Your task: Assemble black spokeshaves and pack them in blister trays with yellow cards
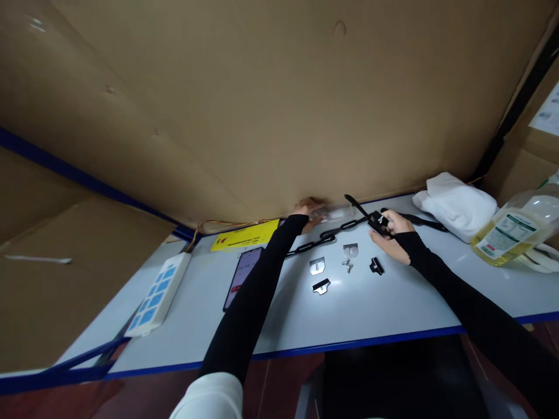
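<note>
My right hand [393,233] is closed on a black metal spokeshave [379,224], its thin handle pointing up and left. At the back of the table, my left hand [311,208] is on clear plastic packaging [338,215]; its fingers are blurred. Between the hands lie black slotted handles [308,247]. Nearer me are a silver blade plate [317,266], another blade plate [350,250], small screws [347,266], a black-and-silver cap piece [321,286] and a second cap piece [376,266]. Another black handle [419,220] reaches out behind my right hand.
A yellow printed card [244,235] and a phone [242,276] lie left of the parts. Further left is a white power strip [159,297]. White cloth [454,203] and a bottle of yellow liquid [513,230] stand right. A cardboard wall [262,116] rises behind the table.
</note>
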`<state>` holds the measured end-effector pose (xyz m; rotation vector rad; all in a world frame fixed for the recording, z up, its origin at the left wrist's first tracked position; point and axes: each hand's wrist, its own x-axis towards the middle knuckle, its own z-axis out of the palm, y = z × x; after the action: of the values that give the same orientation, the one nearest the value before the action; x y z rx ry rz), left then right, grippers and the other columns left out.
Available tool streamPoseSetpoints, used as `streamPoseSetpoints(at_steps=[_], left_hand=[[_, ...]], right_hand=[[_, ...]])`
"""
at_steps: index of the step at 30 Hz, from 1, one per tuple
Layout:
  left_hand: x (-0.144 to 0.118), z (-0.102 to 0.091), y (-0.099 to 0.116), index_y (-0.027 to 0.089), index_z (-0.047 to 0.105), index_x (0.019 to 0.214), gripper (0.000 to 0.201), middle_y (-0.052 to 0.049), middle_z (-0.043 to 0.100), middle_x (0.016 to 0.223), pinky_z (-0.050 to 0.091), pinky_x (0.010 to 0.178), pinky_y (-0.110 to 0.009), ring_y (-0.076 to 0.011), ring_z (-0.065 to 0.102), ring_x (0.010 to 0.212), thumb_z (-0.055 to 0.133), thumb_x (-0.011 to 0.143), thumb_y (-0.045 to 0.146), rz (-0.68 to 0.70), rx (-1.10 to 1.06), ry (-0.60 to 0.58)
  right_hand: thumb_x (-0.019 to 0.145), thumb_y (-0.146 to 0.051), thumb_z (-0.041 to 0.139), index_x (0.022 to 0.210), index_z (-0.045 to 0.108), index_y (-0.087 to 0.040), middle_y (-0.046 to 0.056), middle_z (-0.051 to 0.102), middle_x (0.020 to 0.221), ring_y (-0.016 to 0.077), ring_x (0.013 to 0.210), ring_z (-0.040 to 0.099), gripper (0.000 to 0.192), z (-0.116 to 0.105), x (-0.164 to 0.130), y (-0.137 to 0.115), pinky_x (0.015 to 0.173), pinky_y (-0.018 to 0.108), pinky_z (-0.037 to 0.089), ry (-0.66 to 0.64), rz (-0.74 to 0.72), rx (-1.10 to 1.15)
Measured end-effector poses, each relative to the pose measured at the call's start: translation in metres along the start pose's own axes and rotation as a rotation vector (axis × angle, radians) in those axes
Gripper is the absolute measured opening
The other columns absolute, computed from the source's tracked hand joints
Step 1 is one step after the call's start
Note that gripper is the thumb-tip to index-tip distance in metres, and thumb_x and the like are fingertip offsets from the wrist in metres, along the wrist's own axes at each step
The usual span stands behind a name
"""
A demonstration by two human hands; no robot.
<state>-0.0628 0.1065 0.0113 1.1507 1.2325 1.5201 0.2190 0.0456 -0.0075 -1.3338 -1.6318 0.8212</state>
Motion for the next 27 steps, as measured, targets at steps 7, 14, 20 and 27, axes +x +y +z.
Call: streamPoseSetpoints(at_steps=[7, 14, 20, 27], left_hand=[[0.0, -0.01, 0.013, 0.024, 0.08, 0.09, 0.04, -0.006, 0.068, 0.101, 0.028, 0.124, -0.041, -0.0326, 0.053, 0.129, 0.098, 0.054, 0.019, 0.144, 0.34, -0.083], [-0.058, 0.016, -0.002, 0.02, 0.07, 0.12, 0.065, -0.008, 0.073, 0.105, 0.051, 0.069, -0.031, -0.0205, 0.066, 0.087, 0.068, 0.083, 0.074, 0.033, -0.18, -0.006], [-0.101, 0.044, -0.022, 0.021, 0.066, 0.131, 0.059, -0.014, 0.076, 0.114, 0.055, 0.078, -0.035, -0.028, 0.072, 0.101, 0.078, 0.083, 0.054, -0.28, -0.561, -0.159], [-0.118, 0.049, -0.026, 0.012, 0.072, 0.117, 0.055, -0.015, 0.075, 0.103, 0.058, 0.089, -0.04, -0.0287, 0.074, 0.099, 0.073, 0.086, 0.058, -0.429, -0.662, -0.263]], right_hand=[[0.065, -0.05, 0.079, 0.09, 0.055, -0.025, -0.006, 0.059, 0.057, 0.0105, 0.049, 0.045, 0.043, 0.003, 0.003, 0.007, 0.053, 0.023, 0.041, -0.044, 0.061, 0.039], [0.063, -0.059, 0.084, 0.103, 0.058, -0.024, -0.001, 0.065, 0.07, 0.0118, 0.054, 0.053, 0.059, 0.004, -0.005, -0.007, 0.053, 0.024, 0.045, -0.067, 0.123, 0.307], [0.062, -0.061, 0.085, 0.106, 0.062, -0.024, 0.0, 0.064, 0.071, 0.0122, 0.054, 0.051, 0.063, 0.012, -0.018, -0.013, 0.05, 0.024, 0.043, -0.126, 0.079, 0.345], [0.067, -0.056, 0.08, 0.103, 0.063, -0.024, -0.006, 0.052, 0.065, 0.0072, 0.05, 0.034, 0.052, 0.016, -0.018, -0.009, 0.049, 0.02, 0.031, -0.114, 0.079, 0.182]])
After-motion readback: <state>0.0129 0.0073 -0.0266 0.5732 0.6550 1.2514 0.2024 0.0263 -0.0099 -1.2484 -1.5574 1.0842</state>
